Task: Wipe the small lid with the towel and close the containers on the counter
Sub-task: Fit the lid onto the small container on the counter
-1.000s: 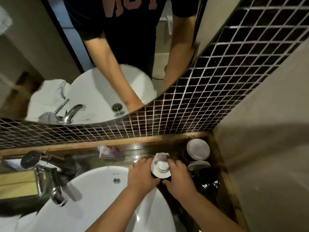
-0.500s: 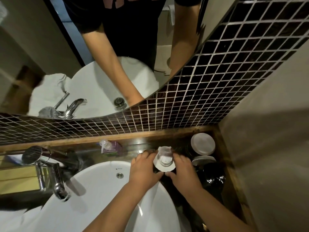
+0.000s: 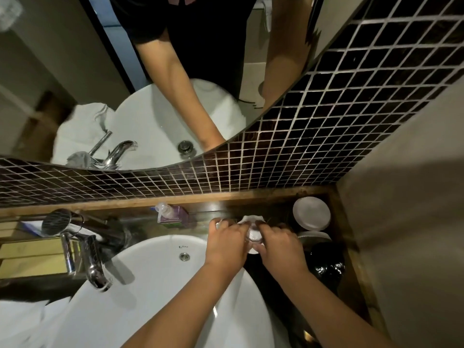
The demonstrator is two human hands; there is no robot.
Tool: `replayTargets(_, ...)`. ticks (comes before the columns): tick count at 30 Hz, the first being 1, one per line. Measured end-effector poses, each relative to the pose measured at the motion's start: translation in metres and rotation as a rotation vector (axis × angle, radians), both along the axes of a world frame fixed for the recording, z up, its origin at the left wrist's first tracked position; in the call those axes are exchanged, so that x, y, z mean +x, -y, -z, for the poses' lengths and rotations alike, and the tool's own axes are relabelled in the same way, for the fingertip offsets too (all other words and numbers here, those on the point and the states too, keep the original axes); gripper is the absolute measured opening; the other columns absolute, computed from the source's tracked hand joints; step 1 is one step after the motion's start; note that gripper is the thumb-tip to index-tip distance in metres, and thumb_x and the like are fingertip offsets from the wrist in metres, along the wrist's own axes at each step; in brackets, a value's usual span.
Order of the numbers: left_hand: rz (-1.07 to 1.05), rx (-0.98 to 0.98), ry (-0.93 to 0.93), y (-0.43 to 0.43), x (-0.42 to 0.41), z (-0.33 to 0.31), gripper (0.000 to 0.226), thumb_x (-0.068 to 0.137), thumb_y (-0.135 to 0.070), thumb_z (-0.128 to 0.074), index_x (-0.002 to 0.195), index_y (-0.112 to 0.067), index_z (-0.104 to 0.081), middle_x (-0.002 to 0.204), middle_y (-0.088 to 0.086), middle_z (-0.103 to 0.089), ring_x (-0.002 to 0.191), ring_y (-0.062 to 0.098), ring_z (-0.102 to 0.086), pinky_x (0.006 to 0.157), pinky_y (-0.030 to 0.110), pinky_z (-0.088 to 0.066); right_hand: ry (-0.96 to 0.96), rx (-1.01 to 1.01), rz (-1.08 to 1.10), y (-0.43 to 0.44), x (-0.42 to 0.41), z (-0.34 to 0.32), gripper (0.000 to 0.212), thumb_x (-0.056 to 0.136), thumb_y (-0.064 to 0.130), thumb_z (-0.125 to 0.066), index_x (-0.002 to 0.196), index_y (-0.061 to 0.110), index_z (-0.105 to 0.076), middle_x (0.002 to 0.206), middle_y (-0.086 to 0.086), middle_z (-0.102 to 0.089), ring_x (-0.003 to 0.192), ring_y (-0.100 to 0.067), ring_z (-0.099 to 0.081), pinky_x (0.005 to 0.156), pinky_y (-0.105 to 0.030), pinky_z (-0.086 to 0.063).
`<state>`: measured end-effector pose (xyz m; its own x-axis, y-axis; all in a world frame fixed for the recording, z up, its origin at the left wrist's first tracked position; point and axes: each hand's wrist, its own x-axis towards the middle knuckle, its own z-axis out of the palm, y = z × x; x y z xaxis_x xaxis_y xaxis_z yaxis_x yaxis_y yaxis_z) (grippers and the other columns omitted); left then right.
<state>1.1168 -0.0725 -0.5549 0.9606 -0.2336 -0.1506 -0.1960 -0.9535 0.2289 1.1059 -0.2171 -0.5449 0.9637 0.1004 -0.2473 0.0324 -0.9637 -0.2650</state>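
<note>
Both hands have closed in since a moment ago: my left hand [image 3: 227,243] and right hand [image 3: 277,247] now pinch the white towel [image 3: 251,219] around the small clear lid [image 3: 253,236], just right of the sink [image 3: 155,277].

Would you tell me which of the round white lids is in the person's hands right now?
The small lid, pinched between the left hand and right hand; the larger lid sits untouched in the corner.

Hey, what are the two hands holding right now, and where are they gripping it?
Both hands, left and right, hold a small clear lid wrapped in a white towel, pinched at its opposite sides by the fingertips.
</note>
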Motion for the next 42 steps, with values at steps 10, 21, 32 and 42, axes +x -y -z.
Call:
replayTargets(10, -0.077, -0.085, -0.044, -0.002, 0.003, 0.006, 0.042, 0.084, -0.045, -0.067, 0.124, -0.038, -0.058, 0.117, -0.007, -0.068, 0.124, 0.014, -0.048, 0.110, 0.040, -0.010, -0.011, -0.020, 0.001, 0.001, 0.001, 0.004, 0.052, 0.093, 0.036, -0.068, 0.141, 0.031, -0.047, 0.125, 0.001, -0.068, 0.121, -0.027, -0.056, 0.098, -0.038, -0.046)
replayTargets(21, -0.202, -0.264, -0.093, 0.001, 0.003, 0.008, 0.044, 0.077, -0.029, -0.076, 0.118, -0.038, -0.065, 0.110, -0.013, -0.071, 0.119, 0.014, -0.052, 0.112, 0.041, -0.014, -0.013, -0.073, -0.019, -0.004, 0.007, 0.012, 0.049, 0.093, 0.029, -0.068, 0.139, 0.032, -0.051, 0.119, -0.001, -0.070, 0.120, -0.030, -0.055, 0.096, -0.039, -0.048)
replayTargets(32, -0.098, -0.178, -0.045, -0.008, 0.003, 0.013, 0.037, 0.083, -0.050, -0.070, 0.117, -0.039, -0.063, 0.108, -0.011, -0.070, 0.121, 0.012, -0.049, 0.107, 0.038, -0.010, 0.008, -0.086, -0.032, -0.004, 0.004, 0.014, 0.058, 0.093, 0.026, -0.069, 0.145, 0.034, -0.045, 0.124, -0.002, -0.070, 0.125, -0.032, -0.052, 0.099, -0.043, -0.047)
replayTargets(42, -0.129, -0.096, -0.130, -0.023, -0.002, -0.002, 0.077, 0.073, -0.054, -0.075, 0.141, -0.039, -0.041, 0.137, -0.010, -0.052, 0.128, 0.018, -0.047, 0.109, 0.039, -0.025, -0.104, 0.098, 0.086, 0.007, -0.012, 0.003, 0.092, 0.077, 0.046, -0.083, 0.152, 0.029, -0.032, 0.141, 0.001, -0.054, 0.131, -0.022, -0.048, 0.101, -0.035, -0.046)
